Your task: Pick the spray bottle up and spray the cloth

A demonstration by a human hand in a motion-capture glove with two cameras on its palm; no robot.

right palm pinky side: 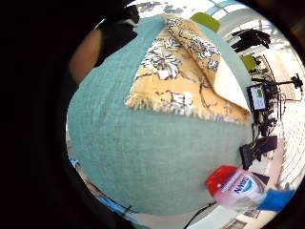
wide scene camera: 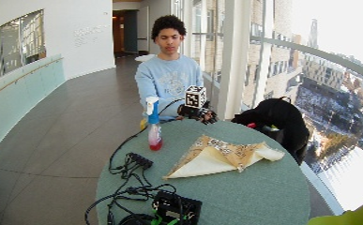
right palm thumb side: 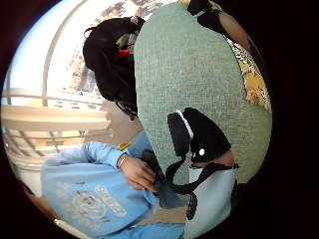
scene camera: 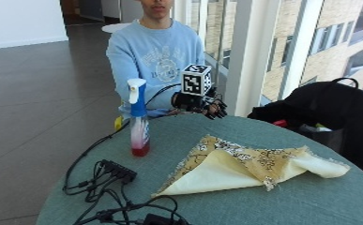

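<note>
A spray bottle [scene camera: 138,123] with a white and blue trigger head and red liquid at its base stands upright on the round green table [scene camera: 243,201], near its edge. In the little finger side palm view the spray bottle [right palm pinky side: 240,187] shows by the table's rim. A yellow floral cloth [scene camera: 246,164], folded over so its pale underside shows, lies in the middle of the table. My gloved right hand [scene camera: 200,104] hovers over the table's far edge, close to the person's chest, to the right of the bottle and apart from it. Its fingers hang relaxed and hold nothing.
A black power strip and tangled cables [scene camera: 115,180] lie at the table's near left, with a black box [wide scene camera: 176,206] at the front. A black bag [scene camera: 331,112] sits on a seat to the right, beyond the table. The person's bare hand [right palm thumb side: 137,172] rests near their lap.
</note>
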